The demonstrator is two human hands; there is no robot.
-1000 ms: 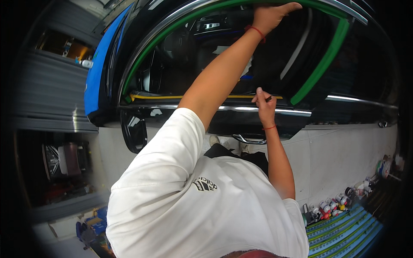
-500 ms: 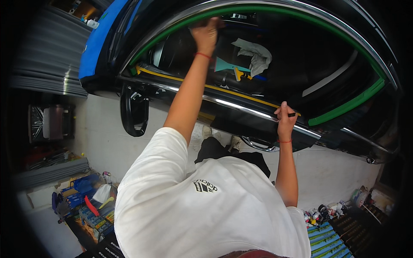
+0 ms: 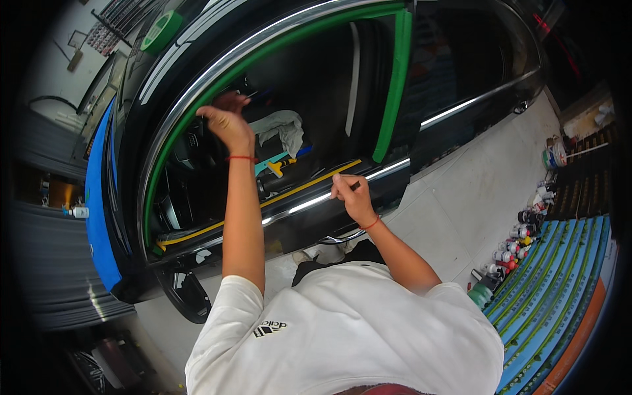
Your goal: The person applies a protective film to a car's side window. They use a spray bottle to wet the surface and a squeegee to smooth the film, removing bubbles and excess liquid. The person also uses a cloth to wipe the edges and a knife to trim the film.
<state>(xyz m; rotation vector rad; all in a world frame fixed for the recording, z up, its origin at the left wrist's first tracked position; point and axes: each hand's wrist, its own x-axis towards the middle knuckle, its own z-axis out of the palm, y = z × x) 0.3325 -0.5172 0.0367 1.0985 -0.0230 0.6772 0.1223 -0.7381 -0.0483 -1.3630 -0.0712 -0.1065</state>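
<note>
Left hand [image 3: 229,128]: bare, red cord [image 3: 243,158] at the wrist; raised before the dark side window [image 3: 316,72] of a black car door [image 3: 296,232]; fingers spread wide. Whether it touches the window cannot be told.

Right hand [image 3: 355,201]: bare, fingers curled narrowly around a small dark object [image 3: 356,186], mostly hidden; held over the polished chrome trim [image 3: 390,170] under the window, near the end of a thin yellow strip [image 3: 313,185].

Flat green tape [image 3: 394,85]: borders the window along its arched top and down its right side.

Seen within the window: crumpled grey-white cloth [image 3: 288,128]; flat teal tool [image 3: 264,164] and yellow-headed tool [image 3: 276,168], overlapping, just beside the left wrist.

In the way: left forearm [image 3: 242,224], crossing yellow strip and chrome trim, hiding a stretch of each; black side mirror [image 3: 186,296], jutting out near the left elbow.

Around: bright blue cover [image 3: 99,210] on the car's front; round green roll [image 3: 161,31], upper left; small assorted bottles [image 3: 508,253] and long blue-and-green striped panels [image 3: 553,289], right.
</note>
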